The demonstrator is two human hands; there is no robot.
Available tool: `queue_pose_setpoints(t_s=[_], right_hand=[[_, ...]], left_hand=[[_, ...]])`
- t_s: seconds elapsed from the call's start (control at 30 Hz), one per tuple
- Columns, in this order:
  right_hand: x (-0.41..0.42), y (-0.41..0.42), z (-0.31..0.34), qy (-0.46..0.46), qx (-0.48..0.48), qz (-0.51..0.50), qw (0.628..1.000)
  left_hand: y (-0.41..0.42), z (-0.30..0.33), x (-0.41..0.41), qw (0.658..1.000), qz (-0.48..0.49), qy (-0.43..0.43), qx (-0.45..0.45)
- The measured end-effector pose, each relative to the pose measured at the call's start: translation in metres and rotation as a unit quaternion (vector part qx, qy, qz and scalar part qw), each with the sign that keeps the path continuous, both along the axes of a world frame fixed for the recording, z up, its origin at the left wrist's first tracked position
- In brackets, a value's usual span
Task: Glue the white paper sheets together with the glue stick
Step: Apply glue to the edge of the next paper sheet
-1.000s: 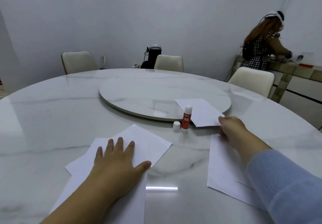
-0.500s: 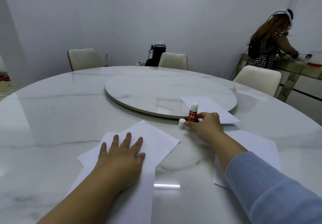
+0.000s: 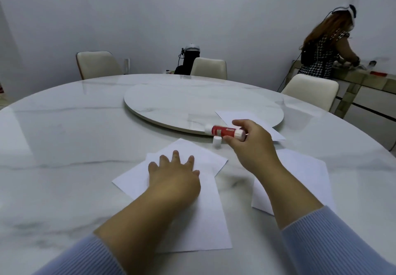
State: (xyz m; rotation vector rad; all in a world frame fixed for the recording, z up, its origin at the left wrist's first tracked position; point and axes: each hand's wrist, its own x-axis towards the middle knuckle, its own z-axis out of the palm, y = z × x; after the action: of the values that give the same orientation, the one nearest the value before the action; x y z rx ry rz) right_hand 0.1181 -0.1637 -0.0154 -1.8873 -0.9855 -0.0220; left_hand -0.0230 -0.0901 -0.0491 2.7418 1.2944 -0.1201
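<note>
Head view: four paper sheets point(image 3: 192, 221), one glue stick point(image 3: 225, 131).

My left hand point(image 3: 174, 177) lies flat, palm down, fingers point(image 3: 176, 154) spread forward, forearm reaching out from a blue sleeve. My right hand point(image 3: 251, 141) is raised, thumb and fingers closed around the glue stick point(image 3: 225, 131), held sideways, arm stretched forward.

Glossy white marble-look round table point(image 3: 64, 129) with grey veins, matching polished raised turntable disc point(image 3: 171, 101), matt smooth white paper sheets point(image 3: 203, 221), shiny red plastic glue stick point(image 3: 222, 131), small white plastic cap point(image 3: 216, 142), ribbed pale blue knit sleeve point(image 3: 334, 242), cream padded chairs point(image 3: 97, 64)
</note>
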Motion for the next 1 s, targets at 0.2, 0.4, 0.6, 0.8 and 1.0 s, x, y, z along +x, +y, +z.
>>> queue_pose_setpoints(t_s=[0.2, 0.4, 0.6, 0.8, 1.0], right_hand=[[-0.013, -0.001, -0.013, 0.203, 0.116, 0.063, 0.970], [-0.015, 0.012, -0.026, 0.068, 0.020, 0.114, 0.991], [-0.020, 0.004, -0.020, -0.012, -0.041, 0.117, 0.992], [-0.043, -0.032, -0.010, -0.048, -0.084, 0.134, 0.986], [-0.075, -0.081, -0.007, -0.076, -0.100, 0.173, 0.977]], left_hand=[[0.004, -0.014, -0.009, 0.996, -0.057, -0.067, -0.018], [0.004, -0.015, -0.007, 0.995, -0.073, -0.063, -0.027], [0.004, -0.013, -0.008, 0.995, -0.068, -0.061, -0.043], [0.007, -0.014, -0.007, 0.995, -0.069, -0.059, -0.046], [0.007, -0.015, -0.007, 0.994, -0.066, -0.071, -0.047]])
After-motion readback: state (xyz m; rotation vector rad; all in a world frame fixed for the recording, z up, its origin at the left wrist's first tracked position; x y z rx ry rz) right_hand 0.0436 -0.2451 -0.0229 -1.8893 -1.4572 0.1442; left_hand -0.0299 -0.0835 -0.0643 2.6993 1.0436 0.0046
